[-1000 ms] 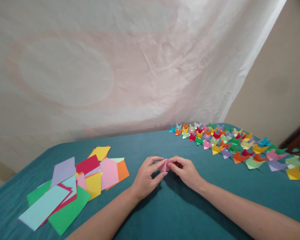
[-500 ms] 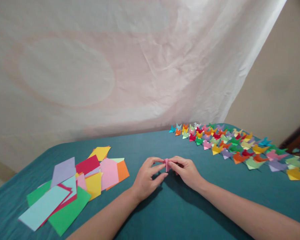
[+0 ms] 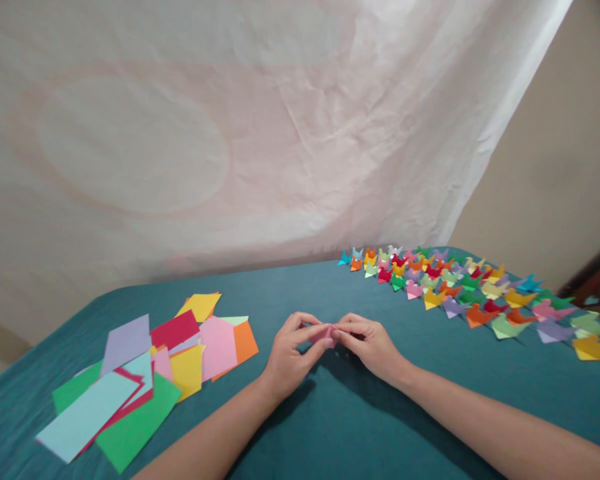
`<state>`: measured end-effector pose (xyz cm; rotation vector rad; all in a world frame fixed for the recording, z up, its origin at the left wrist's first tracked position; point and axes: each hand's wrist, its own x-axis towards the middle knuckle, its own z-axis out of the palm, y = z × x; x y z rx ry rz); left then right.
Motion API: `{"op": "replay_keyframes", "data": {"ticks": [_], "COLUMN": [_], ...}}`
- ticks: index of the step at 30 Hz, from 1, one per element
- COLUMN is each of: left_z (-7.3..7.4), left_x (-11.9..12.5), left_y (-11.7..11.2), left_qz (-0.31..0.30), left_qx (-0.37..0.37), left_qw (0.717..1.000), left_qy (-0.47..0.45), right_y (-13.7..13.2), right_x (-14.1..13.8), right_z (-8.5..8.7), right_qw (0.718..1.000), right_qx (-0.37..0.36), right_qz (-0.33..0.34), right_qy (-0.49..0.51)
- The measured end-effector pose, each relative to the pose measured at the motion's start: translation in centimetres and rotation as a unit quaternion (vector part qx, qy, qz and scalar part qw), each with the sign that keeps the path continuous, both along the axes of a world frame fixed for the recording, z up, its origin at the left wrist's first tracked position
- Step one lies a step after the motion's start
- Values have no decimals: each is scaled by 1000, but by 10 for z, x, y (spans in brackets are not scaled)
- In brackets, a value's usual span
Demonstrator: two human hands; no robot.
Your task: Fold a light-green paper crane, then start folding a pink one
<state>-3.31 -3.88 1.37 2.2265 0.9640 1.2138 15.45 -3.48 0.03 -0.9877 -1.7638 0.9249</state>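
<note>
A small folded piece of pink paper (image 3: 331, 338) is pinched between both hands above the middle of the table. My left hand (image 3: 295, 350) is closed on its left side, thumb below and fingers above. From the right, my right hand (image 3: 367, 343) grips its other side between thumb and fingertips. The fingers cover most of the paper, so its exact folded shape is hidden.
Sheets of coloured paper, a green one (image 3: 140, 423) among them, lie overlapping on the left. Several rows of folded paper birds, including a yellow one (image 3: 595, 348), stand on the right. A dark teal cloth (image 3: 380, 433) covers the table; a pale curtain (image 3: 260, 167) hangs behind it.
My left thumb and fingers have closed on the pink paper, which has turned from upright to a more sideways position. My right fingertips have shifted slightly on it.
</note>
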Motion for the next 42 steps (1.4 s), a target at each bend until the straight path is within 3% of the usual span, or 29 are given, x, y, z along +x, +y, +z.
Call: {"op": "replay_keyframes", "data": {"ticks": [42], "left_z": [-1], "left_x": [2], "left_y": [-1], "left_qz": [-15], "left_qx": [-66], "left_qw": [997], "left_qy": [-40], "right_y": [-1], "right_x": [0], "right_z": [1], "right_qw": [1000], "right_qx": [12], "right_qz": [5], "right_qy": [16]}}
